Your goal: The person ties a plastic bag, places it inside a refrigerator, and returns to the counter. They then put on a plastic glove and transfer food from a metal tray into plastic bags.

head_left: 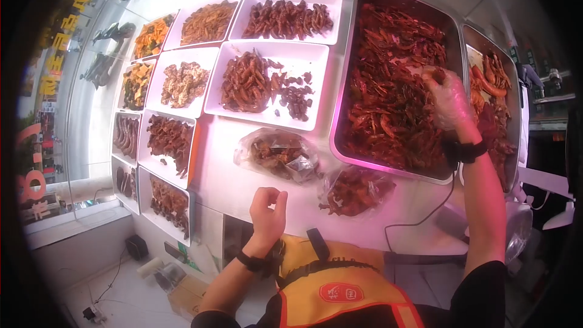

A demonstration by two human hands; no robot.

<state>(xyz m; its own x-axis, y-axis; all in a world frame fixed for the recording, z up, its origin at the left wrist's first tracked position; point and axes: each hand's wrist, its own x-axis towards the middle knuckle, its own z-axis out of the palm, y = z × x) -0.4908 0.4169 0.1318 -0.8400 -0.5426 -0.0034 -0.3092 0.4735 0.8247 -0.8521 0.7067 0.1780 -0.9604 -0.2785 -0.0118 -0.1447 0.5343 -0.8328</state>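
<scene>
A large metal tray [340,115] full of dark red-brown cooked pieces lies right of centre. Over its right part is my right hand [448,100], in a clear plastic glove, with its fingers closed at a dark piece of the food. My left hand [268,215] is bare and raised over the table's front edge, its fingers curled and thumb near them; nothing shows in it. Just beyond it sits a clear plastic bag [279,153] of brown food. To its right is a second bag [355,191] of reddish food, in front of the metal tray.
White trays [316,54] of meat and other food fill the back and left of the white table [225,140]. Another metal tray [515,146] stands at the right. A thin cable [419,223] runs below the large tray. Glass [79,115] bounds the left side.
</scene>
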